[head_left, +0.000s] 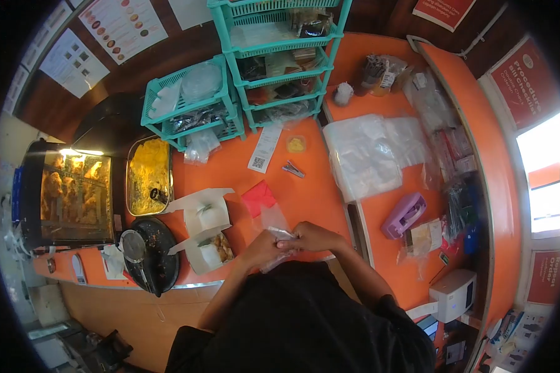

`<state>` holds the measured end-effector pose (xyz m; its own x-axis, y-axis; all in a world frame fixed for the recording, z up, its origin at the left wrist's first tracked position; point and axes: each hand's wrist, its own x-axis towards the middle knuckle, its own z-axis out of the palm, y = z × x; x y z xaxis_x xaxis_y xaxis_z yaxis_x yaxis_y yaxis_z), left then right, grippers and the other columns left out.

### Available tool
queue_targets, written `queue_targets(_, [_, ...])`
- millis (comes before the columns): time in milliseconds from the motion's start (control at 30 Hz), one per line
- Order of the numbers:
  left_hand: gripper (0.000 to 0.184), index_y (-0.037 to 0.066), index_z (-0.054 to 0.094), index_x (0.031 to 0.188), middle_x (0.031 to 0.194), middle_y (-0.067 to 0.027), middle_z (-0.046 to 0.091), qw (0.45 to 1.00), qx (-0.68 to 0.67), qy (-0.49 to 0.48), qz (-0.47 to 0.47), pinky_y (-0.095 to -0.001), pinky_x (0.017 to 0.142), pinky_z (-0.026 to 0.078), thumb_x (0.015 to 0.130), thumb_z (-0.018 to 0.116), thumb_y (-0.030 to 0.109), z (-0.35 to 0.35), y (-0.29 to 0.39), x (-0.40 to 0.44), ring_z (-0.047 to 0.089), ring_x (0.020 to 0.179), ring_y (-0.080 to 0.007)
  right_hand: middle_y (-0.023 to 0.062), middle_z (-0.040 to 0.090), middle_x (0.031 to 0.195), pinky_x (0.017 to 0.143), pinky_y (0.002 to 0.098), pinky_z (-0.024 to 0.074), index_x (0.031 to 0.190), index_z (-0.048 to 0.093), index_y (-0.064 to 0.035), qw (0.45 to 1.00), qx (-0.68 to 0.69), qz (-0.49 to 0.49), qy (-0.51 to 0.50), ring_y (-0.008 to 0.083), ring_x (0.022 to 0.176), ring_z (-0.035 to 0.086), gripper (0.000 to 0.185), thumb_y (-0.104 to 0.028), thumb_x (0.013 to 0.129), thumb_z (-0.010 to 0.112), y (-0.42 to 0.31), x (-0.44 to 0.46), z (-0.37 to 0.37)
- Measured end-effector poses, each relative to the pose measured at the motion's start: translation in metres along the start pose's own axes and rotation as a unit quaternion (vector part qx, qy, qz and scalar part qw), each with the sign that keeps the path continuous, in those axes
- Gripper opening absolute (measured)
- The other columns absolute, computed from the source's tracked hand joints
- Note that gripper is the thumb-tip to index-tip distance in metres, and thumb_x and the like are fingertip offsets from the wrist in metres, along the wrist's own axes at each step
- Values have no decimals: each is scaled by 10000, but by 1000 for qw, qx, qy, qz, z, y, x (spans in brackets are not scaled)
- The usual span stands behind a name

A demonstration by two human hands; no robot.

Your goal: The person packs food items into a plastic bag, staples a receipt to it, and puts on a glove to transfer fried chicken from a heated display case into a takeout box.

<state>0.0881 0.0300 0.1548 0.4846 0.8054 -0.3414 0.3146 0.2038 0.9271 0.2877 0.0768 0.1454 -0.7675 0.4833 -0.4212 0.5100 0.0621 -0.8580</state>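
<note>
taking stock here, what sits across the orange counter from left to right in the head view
lit glass case, yellow-filled tray, open white boxes, red packet, small yellow-filled container, stacked clear bags, white device

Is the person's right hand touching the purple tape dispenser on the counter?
Apart. The head view shows a stretch of orange counter between the right hand and the purple tape dispenser.

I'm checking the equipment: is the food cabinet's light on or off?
On: the light glows brightly at the top of the cabinet.
</note>
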Motion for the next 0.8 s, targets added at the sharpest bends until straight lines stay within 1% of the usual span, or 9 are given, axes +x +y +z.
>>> queue_targets(67, [138, 9, 697, 891, 783, -61, 682, 997, 70, 9, 10, -294, 650, 499, 841, 653, 130, -11, -5, -1, 620, 737, -116, 118, 674, 675, 624, 356, 511, 834, 721, 25, 998, 41, -30, 41, 194, 622, 654, 509, -462, 933, 609, 12, 0, -3])
queue_targets(133, [138, 5, 679, 783, 766, -123, 683, 979, -160, -19, 121, -330, 607, 485, 832, 666, 133, -31, -25, -4, 640, 697, -188, 133, 679, 685, 627, 384, 512, 828, 718, 14, 992, 82, -63, 79, 221, 635, 669, 435, -399, 924, 624, 19, -3, -10])
queue_targets(167, [138, 5, 679, 783, 766, -123, 683, 979, -161, -19, 120, -330, 607, 485, 832, 666, 133, -36, -31, -6, 640, 697, -188, 152, 681, 715, 674, 431, 511, 809, 713, 2, 988, -60, -31, 138, 280, 682, 672, 390, -360, 918, 616, 22, -6, -17])
queue_targets(233, [211, 0, 615, 672, 698, -184, 623, 928, 225, 290, 68, -395, 556, 448, 813, 692, 137, -47, -34, -9, 609, 634, -286, 170, 683, 745, 720, 478, 511, 790, 707, -10, 961, -201, 1, 192, 338, 730, 676, 349, -321, 912, 608, 18, -14, -28])
queue_targets(367, [330, -6, 504, 608, 612, -190, 496, 854, 314, 401, 106, -478, 533, 383, 791, 730, 151, -61, -39, -13, 518, 569, -360, 200, 678, 791, 763, 513, 507, 781, 684, -19, 931, -277, 51, 235, 394, 813, 659, 319, -277, 923, 562, 10, -30, -37])
queue_targets(500, [334, -12, 479, 618, 617, -192, 495, 846, 318, 396, 162, -467, 525, 366, 797, 725, 128, -59, -25, -17, 507, 569, -360, 221, 662, 780, 747, 511, 511, 773, 672, -9, 898, -338, 119, 254, 413, 794, 652, 329, -271, 929, 549, -3, -47, -52])
queue_targets(567, [323, -7, 466, 624, 618, -188, 496, 867, 280, 408, 60, -450, 525, 349, 802, 713, 99, -64, -20, -24, 482, 562, -354, 224, 660, 772, 732, 516, 509, 766, 671, -4, 906, -317, 101, 262, 417, 771, 650, 345, -274, 939, 545, 1, -57, -56])
queue_targets(733, [215, -8, 432, 643, 593, -177, 454, 868, 252, 419, 91, -424, 514, 331, 715, 634, -11, -62, -19, -26, 437, 528, -328, 238, 649, 744, 703, 527, 501, 739, 663, 12, 908, -275, 95, 303, 432, 730, 641, 396, -289, 963, 537, -11, -71, -62])
queue_targets(800, [190, -9, 417, 648, 589, -175, 439, 865, 240, 427, 108, -419, 510, 327, 679, 602, -38, -62, -20, -25, 426, 518, -322, 174, 640, 646, 678, 498, 501, 640, 648, -37, 891, -274, 116, 342, 378, 675, 648, 337, -236, 883, 526, -11, -72, -64])
